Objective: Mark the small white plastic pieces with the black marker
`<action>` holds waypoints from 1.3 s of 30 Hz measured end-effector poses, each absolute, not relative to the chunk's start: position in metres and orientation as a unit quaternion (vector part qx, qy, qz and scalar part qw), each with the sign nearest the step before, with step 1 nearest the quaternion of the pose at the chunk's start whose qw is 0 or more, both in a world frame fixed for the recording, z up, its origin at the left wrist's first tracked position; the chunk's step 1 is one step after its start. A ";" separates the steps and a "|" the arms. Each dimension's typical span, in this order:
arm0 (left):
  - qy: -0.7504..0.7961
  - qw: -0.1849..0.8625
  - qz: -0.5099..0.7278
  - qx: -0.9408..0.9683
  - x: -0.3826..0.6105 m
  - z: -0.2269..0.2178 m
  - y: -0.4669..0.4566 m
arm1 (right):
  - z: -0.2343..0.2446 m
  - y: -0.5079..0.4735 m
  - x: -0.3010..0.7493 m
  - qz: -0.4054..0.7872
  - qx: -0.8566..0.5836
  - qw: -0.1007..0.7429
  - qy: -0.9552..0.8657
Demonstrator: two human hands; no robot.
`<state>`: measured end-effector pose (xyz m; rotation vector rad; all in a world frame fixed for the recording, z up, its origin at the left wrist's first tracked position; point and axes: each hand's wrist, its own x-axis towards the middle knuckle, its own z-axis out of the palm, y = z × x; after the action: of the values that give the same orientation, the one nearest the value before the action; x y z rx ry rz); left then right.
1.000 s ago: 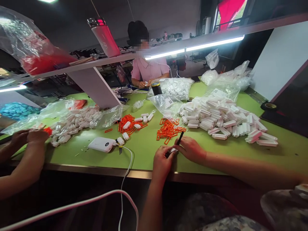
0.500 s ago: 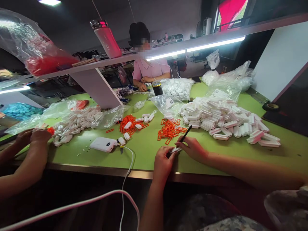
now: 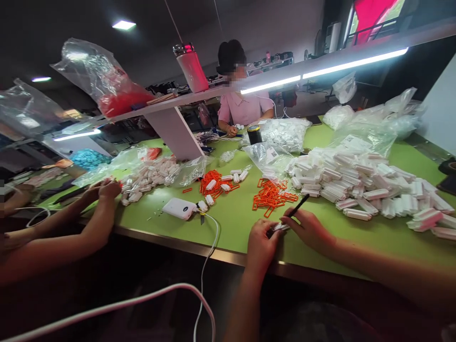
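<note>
Hands meet just inside the front edge of the green table [image 3: 235, 223]. Left hand [image 3: 261, 244] curls its fingers tight around a small white part [image 3: 279, 228]. Right hand [image 3: 310, 229] pinches a thin black tool [image 3: 298, 207] that points to 1 o'clock. Orange clips [image 3: 270, 199] lie close at 12 o'clock. White pieces [image 3: 366, 183] heap up at 2 o'clock. At 10 o'clock sits a white box [image 3: 179, 208] with a cable [image 3: 208, 256]. Bare green table lies between the box and the hands. Another person's hands [image 3: 105, 190] work well apart at 9 o'clock.
</note>
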<state>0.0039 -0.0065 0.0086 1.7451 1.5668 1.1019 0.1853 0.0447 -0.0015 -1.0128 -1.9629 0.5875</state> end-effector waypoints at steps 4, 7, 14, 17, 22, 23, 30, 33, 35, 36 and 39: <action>0.585 0.268 0.408 0.648 0.005 0.008 -0.006 | -0.002 0.045 0.185 0.208 -0.398 0.412 -0.793; 0.583 0.271 0.410 0.647 0.004 0.007 -0.005 | 0.003 0.042 0.183 0.169 -0.377 0.401 -0.818; 0.574 0.272 0.414 0.652 0.003 0.007 -0.004 | 0.008 0.041 0.180 0.157 -0.366 0.375 -0.837; 0.572 0.274 0.418 0.651 0.002 0.006 -0.004 | 0.005 0.046 0.183 0.229 -0.401 0.398 -0.792; 0.567 0.272 0.420 0.654 0.001 0.004 -0.003 | 0.002 0.049 0.183 0.287 -0.412 0.424 -0.754; 0.567 0.271 0.419 0.655 0.001 0.004 -0.003 | 0.002 0.048 0.183 0.287 -0.412 0.423 -0.755; 0.571 0.271 0.418 0.653 0.001 0.004 -0.003 | 0.001 0.047 0.182 0.232 -0.421 0.406 -0.777; 0.569 0.275 0.418 0.652 0.001 0.004 -0.004 | 0.002 0.046 0.183 0.213 -0.414 0.401 -0.789; 0.567 0.277 0.418 0.653 0.001 0.004 -0.004 | 0.004 0.045 0.183 0.203 -0.406 0.397 -0.798; 0.567 0.277 0.418 0.653 0.002 0.005 -0.004 | 0.004 0.044 0.183 0.198 -0.402 0.394 -0.803; 0.568 0.277 0.421 0.651 0.002 0.007 -0.004 | 0.006 0.043 0.182 0.176 -0.377 0.386 -0.823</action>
<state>0.0023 -0.0044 0.0068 1.7478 1.5252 1.1294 0.1822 0.0426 0.0063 -0.9607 -2.0953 0.4472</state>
